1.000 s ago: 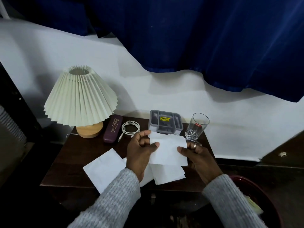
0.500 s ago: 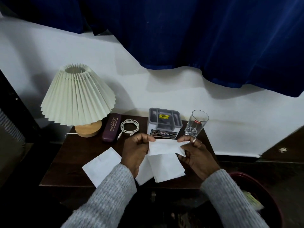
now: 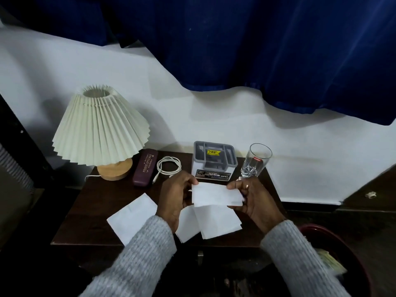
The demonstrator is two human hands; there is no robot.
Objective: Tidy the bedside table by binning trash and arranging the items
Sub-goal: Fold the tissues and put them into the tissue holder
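Two hands work above the table (image 3: 90, 202). The left hand (image 3: 175, 198) and right hand (image 3: 252, 200) pinch one folded paper (image 3: 216, 195) by its opposite ends, thumbs and fingers closed on it, lifting it clear of the wood in front of the organiser (image 3: 215, 160). More white sheets lie flat on the table: one sheet (image 3: 134, 217) to the left of the held paper, and a loose stack (image 3: 216, 224) directly under it; I cannot count the layers in the stack, since the left wrist and the held paper cover part of it.

Along the back edge, counted from the organiser: one glass (image 3: 256, 162) stands upright just to its right, one coiled white cable (image 3: 168, 166) lies just to its left, then one maroon spectacle case (image 3: 145, 167), then one lamp (image 3: 99, 129) with a pleated shade on a wooden base. The organiser is grey, with several compartments and a yellow sticker.

One dark red bin (image 3: 342, 249) sits on the floor, right of the table and below it, with some scraps inside, partly hidden by the right sleeve (image 3: 300, 260)
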